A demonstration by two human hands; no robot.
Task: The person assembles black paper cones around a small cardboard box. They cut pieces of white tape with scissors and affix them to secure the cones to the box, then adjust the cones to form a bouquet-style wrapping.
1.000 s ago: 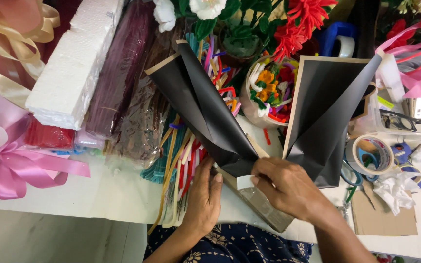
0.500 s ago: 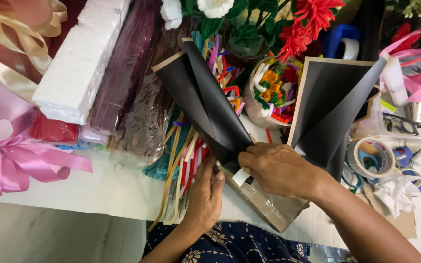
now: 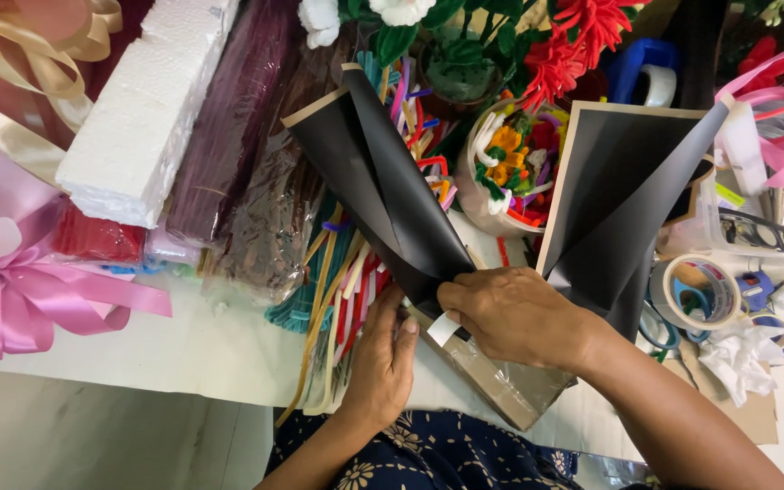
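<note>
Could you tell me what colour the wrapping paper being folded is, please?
The wrapping paper is matte black with a thin tan edge, as the head view shows.

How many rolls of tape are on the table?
2. A clear tape roll lies at the right, beside the right hand. A white tape roll sits at the top, behind the black wrapping paper. More may be hidden in the clutter.

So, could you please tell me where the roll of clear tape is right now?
In the head view the roll of clear tape lies on the table's right side, just right of the black wrapping paper, beyond the right hand, with blue-handled scissors showing through it.
</note>
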